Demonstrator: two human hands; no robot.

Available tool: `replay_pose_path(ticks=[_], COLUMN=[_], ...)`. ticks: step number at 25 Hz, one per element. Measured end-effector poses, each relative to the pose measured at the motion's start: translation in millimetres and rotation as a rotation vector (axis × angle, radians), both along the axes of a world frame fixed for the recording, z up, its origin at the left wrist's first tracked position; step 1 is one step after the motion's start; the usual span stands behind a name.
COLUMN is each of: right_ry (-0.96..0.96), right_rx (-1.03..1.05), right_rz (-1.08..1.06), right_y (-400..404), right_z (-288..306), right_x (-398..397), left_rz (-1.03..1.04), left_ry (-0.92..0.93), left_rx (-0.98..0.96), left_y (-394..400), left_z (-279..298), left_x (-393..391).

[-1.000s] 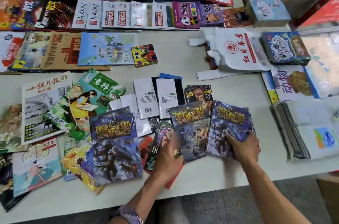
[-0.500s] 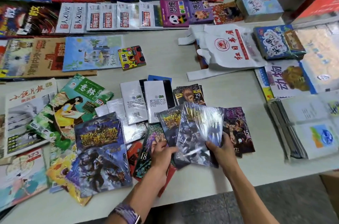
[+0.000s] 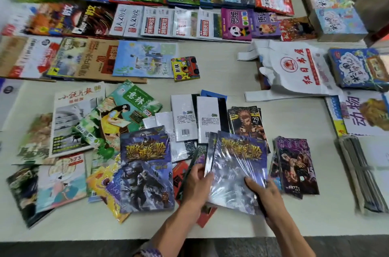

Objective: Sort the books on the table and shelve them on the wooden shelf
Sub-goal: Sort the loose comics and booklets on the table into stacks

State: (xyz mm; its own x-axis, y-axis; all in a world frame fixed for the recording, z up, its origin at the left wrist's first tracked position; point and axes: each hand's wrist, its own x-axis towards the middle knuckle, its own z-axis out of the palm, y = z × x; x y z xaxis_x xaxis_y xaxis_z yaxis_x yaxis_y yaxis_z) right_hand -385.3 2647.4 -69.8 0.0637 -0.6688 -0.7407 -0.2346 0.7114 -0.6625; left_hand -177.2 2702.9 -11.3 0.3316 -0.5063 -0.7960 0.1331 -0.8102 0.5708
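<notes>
Two shrink-wrapped dark blue books with gold titles are stacked one on the other near the table's front edge. My left hand grips their left edge. My right hand holds their lower right corner. A matching blue book lies flat to the left. A purple manga numbered 15 lies to the right, and one numbered 29 lies behind. White-backed books sit further back. No wooden shelf is in view.
Rows of books and magazines cover the far half of the white table. A white plastic bag with red print lies at right. Loose magazines spread at left. A stack of thin booklets sits at the right edge.
My right hand carried the right-hand blue book leftward onto the one by my left hand. Both hands now hold the pair together, and the manga numbered 15 is uncovered.
</notes>
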Motion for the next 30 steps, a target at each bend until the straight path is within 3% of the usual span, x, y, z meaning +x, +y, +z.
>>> replay_pose_path(ticks=[4,6,8,11,14,19,23,25,27,30], right_ry=[-0.342,-0.419,-0.364,-0.136,-0.093,-0.224,-0.084,-0.035,-0.106,-0.23], right_rx=[0.109,0.128,0.128,0.025,0.056,0.129,-0.008,-0.113,-0.146,-0.209], right_rz=[-0.092,-0.046,0.035,0.217,0.246,0.278,0.355,0.353,0.324,0.353], right_y=[24.4,30.9,38.5,49.0,59.6,70.1,70.7,76.6,85.8,87.9], right_z=[26.5,32.4,32.3,12.7,-4.8,-2.5,17.1,28.9,38.8,48.5], right_x=[49.4,88.9,132.0,178.8,195.5,216.2,245.2,252.5,252.5,245.7], left_rz=[0.199,0.25,0.296,0.269,0.202,0.219,0.236,0.3,0.279,0.223], left_ry=[0.131,0.013,-0.144,-0.29,-0.387,-0.13,0.009,0.16,0.256,0.251], left_rx=[-0.133,-0.181,-0.158,-0.066,-0.033,-0.041,0.002,-0.047,-0.118,-0.252], left_y=[26.6,45.5,67.7,98.3,116.2,114.9,110.7,114.3,116.7,118.6], left_z=[19.3,21.4,13.9,-4.5,-25.3,-29.7,-36.8,-35.5,-29.9,-18.1], left_x=[53.5,83.4,111.1,146.2,166.3,184.2,204.5,216.0,224.6,238.6])
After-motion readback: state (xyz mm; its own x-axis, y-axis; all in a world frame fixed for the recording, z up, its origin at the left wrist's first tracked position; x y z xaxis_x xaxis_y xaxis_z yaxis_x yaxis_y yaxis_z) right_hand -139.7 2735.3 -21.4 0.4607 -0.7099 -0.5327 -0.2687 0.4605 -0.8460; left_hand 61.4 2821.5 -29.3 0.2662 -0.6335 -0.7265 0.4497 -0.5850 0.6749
